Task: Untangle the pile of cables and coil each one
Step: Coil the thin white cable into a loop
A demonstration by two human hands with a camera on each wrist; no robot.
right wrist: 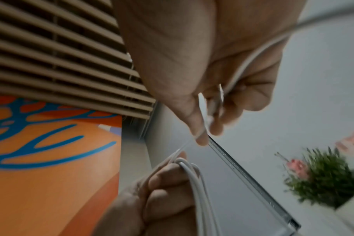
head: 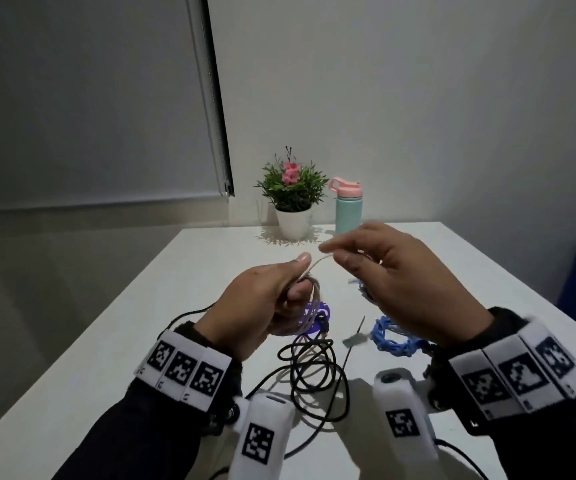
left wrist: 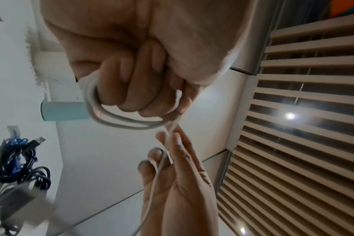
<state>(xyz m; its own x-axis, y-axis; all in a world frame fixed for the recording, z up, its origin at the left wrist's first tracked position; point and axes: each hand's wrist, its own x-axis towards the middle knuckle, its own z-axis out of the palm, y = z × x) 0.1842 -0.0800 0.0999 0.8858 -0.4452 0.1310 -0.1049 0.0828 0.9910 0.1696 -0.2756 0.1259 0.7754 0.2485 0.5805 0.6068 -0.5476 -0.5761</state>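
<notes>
Head view: left hand [head: 262, 306] and right hand [head: 408, 282] pinch white cable [head: 314, 263].

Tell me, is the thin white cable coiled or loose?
Partly coiled: the thin white cable hangs in loops from the left hand; the right hand pinches its free end.

No readable text, brand or number anywhere. Only black-and-white square marker codes on the white wrist bands [head: 184, 368] and on the white camera housings [head: 260, 434] just below them; tiny marks under the codes are too small to read.
</notes>
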